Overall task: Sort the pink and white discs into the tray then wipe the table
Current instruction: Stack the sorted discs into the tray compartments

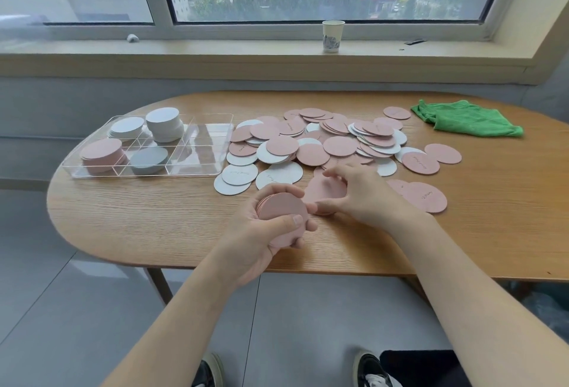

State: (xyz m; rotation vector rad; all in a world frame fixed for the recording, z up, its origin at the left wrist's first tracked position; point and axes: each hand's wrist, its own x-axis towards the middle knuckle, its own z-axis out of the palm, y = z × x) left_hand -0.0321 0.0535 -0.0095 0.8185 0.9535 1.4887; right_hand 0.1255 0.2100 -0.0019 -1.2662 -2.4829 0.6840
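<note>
discs in pink and white lie in a loose heap across the middle of your wooden table, just right of the clear tray. in the tray, one near compartment holds a pink stack, the one beside it a grey-looking stack, and two far compartments hold white stacks. your left hand grips a stack of pink discs, thumb across the top face and fingers curled round the edge. your right hand pinches a single pink disc at the near edge of the heap, fingers curled over it, right beside the stack you hold. a green cloth lies crumpled at the far right of the table, apart from the discs. a paper cup stands on the window sill.
</note>
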